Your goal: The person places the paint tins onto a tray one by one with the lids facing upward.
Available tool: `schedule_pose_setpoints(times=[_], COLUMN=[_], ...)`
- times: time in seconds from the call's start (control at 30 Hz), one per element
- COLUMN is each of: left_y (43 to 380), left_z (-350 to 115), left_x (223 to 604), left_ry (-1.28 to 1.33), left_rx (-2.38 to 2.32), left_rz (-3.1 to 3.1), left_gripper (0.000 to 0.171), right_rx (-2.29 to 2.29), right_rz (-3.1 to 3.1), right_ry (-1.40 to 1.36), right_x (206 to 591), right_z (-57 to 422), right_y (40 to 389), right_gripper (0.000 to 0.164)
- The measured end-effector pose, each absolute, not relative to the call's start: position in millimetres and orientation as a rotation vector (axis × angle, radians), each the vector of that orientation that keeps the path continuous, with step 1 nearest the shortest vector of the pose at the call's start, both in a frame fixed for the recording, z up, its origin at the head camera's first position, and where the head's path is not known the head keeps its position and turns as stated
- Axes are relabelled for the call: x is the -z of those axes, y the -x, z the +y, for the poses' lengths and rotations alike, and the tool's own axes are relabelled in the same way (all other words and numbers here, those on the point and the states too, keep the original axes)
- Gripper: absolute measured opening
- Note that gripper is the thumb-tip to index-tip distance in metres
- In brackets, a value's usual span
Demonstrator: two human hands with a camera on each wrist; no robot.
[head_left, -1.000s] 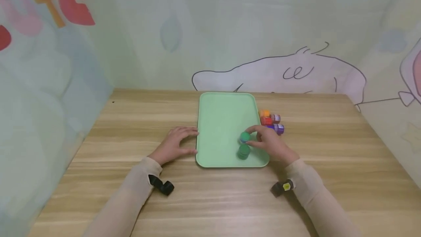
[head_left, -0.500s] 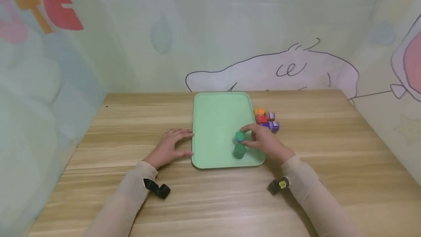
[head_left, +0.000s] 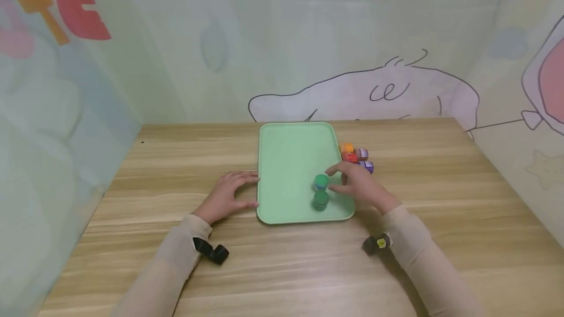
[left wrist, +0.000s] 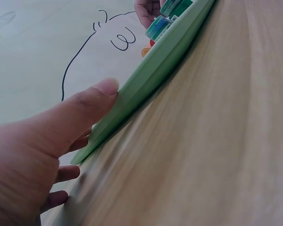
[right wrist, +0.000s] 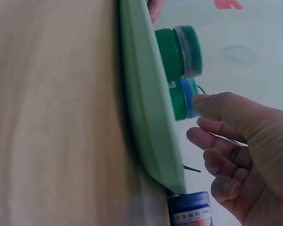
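Observation:
Two paint jars with green lids stand upright on the light green tray (head_left: 288, 160), near its front right corner. The farther jar (head_left: 320, 182) shows a blue band under its lid; the nearer jar (head_left: 320, 200) is all green, just in front of it. My right hand (head_left: 363, 187) hovers right of the farther jar, thumb and index finger spread and holding nothing. In the right wrist view the thumb tip overlaps that jar's lid edge; whether it touches, I cannot tell. My left hand (head_left: 225, 197) rests at the tray's left rim, fingers spread, fingertips against the edge.
Right of the tray, several more paint jars are grouped on the wooden table (head_left: 299, 268): an orange jar (head_left: 347, 147), a red jar (head_left: 350, 157), a brown jar (head_left: 362, 154) and a purple jar (head_left: 367, 167). A printed cloth wall (head_left: 185, 53) borders the table behind.
The right hand has let go of the farther green-lidded jar and drawn slightly right, its fingers spreading. The jar stays on the tray. The left hand holds its place; the head view has shifted slightly.

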State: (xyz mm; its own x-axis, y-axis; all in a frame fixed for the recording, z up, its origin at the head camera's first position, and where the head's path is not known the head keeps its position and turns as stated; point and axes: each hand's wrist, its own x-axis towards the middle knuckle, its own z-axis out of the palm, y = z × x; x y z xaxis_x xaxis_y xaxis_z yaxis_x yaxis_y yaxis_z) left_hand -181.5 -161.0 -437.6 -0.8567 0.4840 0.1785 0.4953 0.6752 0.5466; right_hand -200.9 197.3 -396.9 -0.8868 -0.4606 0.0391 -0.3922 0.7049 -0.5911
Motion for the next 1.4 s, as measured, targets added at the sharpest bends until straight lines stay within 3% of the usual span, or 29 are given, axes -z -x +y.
schedule_pose_setpoints(times=[0.43,1.2,1.4], left_y=[182.1,182.0,181.6], left_z=[-161.3,-160.9,-161.4], left_x=[437.5,437.6,437.4], left_ry=[0.832,0.836,0.832], left_rx=[0.934,0.918,0.911], left_rz=[-2.857,-2.85,-2.856], left_gripper=[0.062,0.063,0.063], right_rx=[0.959,0.884,0.79], right_rz=[2.879,2.97,3.065], right_ry=[0.766,0.578,0.655], right_x=[392.7,390.0,393.6], right_z=[210.9,227.3,228.0], right_y=[208.5,211.5,212.4], right_gripper=[0.028,0.027,0.029])
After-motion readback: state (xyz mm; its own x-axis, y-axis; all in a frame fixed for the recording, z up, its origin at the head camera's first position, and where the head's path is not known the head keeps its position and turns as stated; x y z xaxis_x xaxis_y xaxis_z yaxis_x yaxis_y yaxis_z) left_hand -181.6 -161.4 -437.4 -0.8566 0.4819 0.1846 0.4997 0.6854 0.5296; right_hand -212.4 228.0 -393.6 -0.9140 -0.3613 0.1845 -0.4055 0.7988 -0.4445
